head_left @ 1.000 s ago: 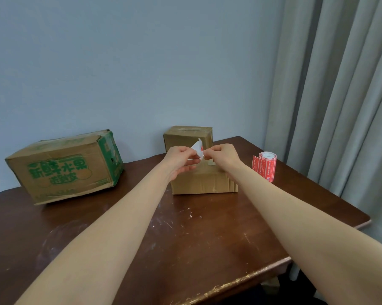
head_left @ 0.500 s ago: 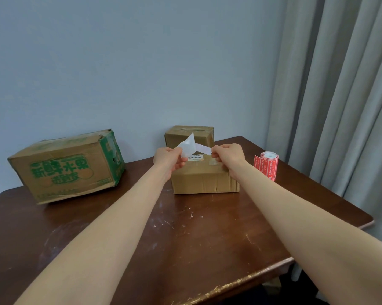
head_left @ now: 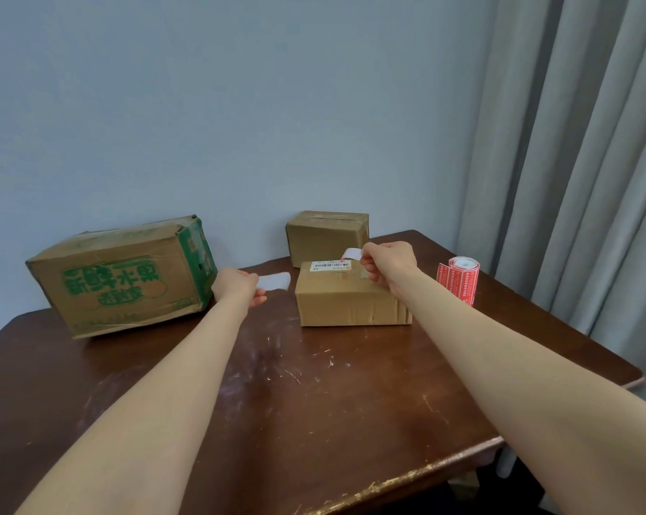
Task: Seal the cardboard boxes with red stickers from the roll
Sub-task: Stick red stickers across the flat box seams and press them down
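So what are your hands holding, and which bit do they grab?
The left hand pinches a white paper strip by its left end. The right hand pinches the sticker by its right end, white side showing.

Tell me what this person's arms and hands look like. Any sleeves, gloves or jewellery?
Both arms are bare as far as the picture shows: no sleeve edge on the left arm or the right arm. The left hand and right hand wear no gloves. No watch or bracelet shows at either wrist, and no ring that I can see.
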Available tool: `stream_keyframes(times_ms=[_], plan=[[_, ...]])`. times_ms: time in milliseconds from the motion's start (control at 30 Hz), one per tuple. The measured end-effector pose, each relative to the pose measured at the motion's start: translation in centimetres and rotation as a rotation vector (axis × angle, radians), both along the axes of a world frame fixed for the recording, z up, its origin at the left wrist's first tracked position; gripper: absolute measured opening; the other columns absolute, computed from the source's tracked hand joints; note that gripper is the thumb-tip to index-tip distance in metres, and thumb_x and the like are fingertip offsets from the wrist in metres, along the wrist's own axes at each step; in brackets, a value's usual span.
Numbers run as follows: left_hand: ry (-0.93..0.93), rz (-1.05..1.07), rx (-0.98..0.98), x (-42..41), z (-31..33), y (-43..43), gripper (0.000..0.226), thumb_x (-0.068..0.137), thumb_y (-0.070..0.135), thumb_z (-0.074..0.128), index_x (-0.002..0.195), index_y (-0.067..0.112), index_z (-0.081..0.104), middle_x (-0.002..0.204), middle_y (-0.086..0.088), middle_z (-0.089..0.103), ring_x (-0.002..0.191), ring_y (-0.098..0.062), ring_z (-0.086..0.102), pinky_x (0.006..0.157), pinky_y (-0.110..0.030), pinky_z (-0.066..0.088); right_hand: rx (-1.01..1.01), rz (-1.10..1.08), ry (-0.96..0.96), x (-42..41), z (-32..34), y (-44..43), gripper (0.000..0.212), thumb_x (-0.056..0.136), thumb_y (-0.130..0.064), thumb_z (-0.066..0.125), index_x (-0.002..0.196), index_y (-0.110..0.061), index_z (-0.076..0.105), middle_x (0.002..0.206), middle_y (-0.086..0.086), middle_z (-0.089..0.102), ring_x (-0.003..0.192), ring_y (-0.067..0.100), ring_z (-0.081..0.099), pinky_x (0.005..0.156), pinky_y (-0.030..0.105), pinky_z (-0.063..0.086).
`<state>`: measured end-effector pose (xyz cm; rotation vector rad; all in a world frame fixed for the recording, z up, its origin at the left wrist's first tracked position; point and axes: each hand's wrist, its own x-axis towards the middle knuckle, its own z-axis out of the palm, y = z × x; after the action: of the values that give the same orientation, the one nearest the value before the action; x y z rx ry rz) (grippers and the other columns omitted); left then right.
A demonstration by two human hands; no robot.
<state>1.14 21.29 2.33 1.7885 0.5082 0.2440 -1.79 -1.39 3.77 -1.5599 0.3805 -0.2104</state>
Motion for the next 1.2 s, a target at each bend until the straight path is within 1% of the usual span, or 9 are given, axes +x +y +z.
stream_keyframes(times_ms=[100,233,400,467,533,633,733,967,1200], plan=[[0.102,-0.034,0.170,-0.1,-1.0,0.8,0.025,0.092,-0.003,0.054,0.117,-0.006,0.056,0.083,-0.016,0.055,0.069,-0.025,0.063,0.063,-0.037,0.058,0.002,0.014,0.009,0.1,0.0,0.2,0.014,0.080,-0.005,0.058,0.068,-0.005,0.064,0.061,0.006,0.060,0.051,0.014,0.050,0.050,0.023,0.046],[0.207,-0.100,0.350,-0.2,-1.5,1.0,0.015,0.090,-0.004,0.056,0.105,-0.005,0.055,0.071,-0.014,0.054,0.069,-0.026,0.065,0.074,-0.043,0.060,-0.017,0.030,0.018,0.1,0.0,0.2,0.015,0.080,-0.008,0.058,0.066,-0.007,0.063,0.063,0.006,0.059,0.050,0.014,0.049,0.050,0.023,0.045],[0.230,-0.149,0.620,-0.6,-0.7,0.8,0.008,0.090,0.008,0.053,0.091,0.002,0.057,0.080,-0.015,0.067,0.057,-0.022,0.063,0.052,-0.027,0.051,-0.031,0.040,0.020,0.1,0.0,0.2,0.013,0.079,-0.009,0.058,0.067,-0.007,0.064,0.065,0.006,0.060,0.052,0.013,0.049,0.053,0.023,0.046],[0.147,-0.135,0.771,-0.3,-0.4,0.5,0.016,0.089,0.015,0.053,0.097,0.008,0.066,0.095,-0.012,0.067,0.070,-0.024,0.064,0.054,-0.026,0.045,-0.031,0.043,0.017,0.1,0.1,0.2,0.013,0.079,-0.010,0.058,0.068,-0.008,0.064,0.066,0.006,0.061,0.054,0.013,0.050,0.053,0.022,0.045],[-0.096,-0.186,0.842,-0.3,0.2,-0.7,0.017,0.092,0.022,0.054,0.098,0.021,0.070,0.107,-0.002,0.064,0.087,-0.019,0.061,0.064,-0.028,0.045,-0.028,0.045,0.015,0.2,0.2,0.3,0.013,0.078,-0.011,0.059,0.067,-0.009,0.064,0.068,0.006,0.062,0.057,0.014,0.051,0.053,0.023,0.045],[-0.426,-0.400,0.854,-1.4,1.8,-3.8,0.011,0.090,0.031,0.059,0.090,0.030,0.069,0.101,0.010,0.055,0.089,-0.008,0.051,0.072,-0.026,0.041,-0.020,0.038,0.013,0.3,0.4,0.6,0.012,0.075,-0.013,0.060,0.065,-0.010,0.065,0.070,0.006,0.065,0.062,0.016,0.052,0.053,0.025,0.043],[-0.587,-0.498,0.926,-2.6,3.0,-6.7,0.014,0.085,0.040,0.066,0.093,0.029,0.070,0.098,0.015,0.052,0.085,-0.004,0.048,0.067,-0.022,0.037,-0.014,0.028,0.015,0.2,0.7,0.8,0.011,0.073,-0.016,0.060,0.065,-0.012,0.067,0.067,0.003,0.065,0.066,0.016,0.054,0.057,0.026,0.044],[-0.755,-0.455,1.128,-3.0,3.2,-9.0,0.026,0.083,0.048,0.066,0.093,0.025,0.070,0.097,0.010,0.060,0.077,-0.010,0.058,0.050,-0.019,0.029,-0.042,0.014,0.010,-0.2,1.5,0.6,0.013,0.072,-0.017,0.058,0.061,-0.013,0.064,0.065,0.003,0.064,0.066,0.019,0.053,0.061,0.029,0.043],[-0.746,-0.390,1.176,-3.3,3.9,-9.6,0.019,0.089,0.041,0.061,0.094,0.025,0.070,0.100,0.008,0.061,0.083,-0.012,0.060,0.050,-0.013,0.022,-0.044,0.021,-0.002,-0.5,1.8,0.5,0.014,0.074,-0.015,0.057,0.061,-0.013,0.062,0.060,0.003,0.059,0.063,0.019,0.048,0.058,0.029,0.040]])
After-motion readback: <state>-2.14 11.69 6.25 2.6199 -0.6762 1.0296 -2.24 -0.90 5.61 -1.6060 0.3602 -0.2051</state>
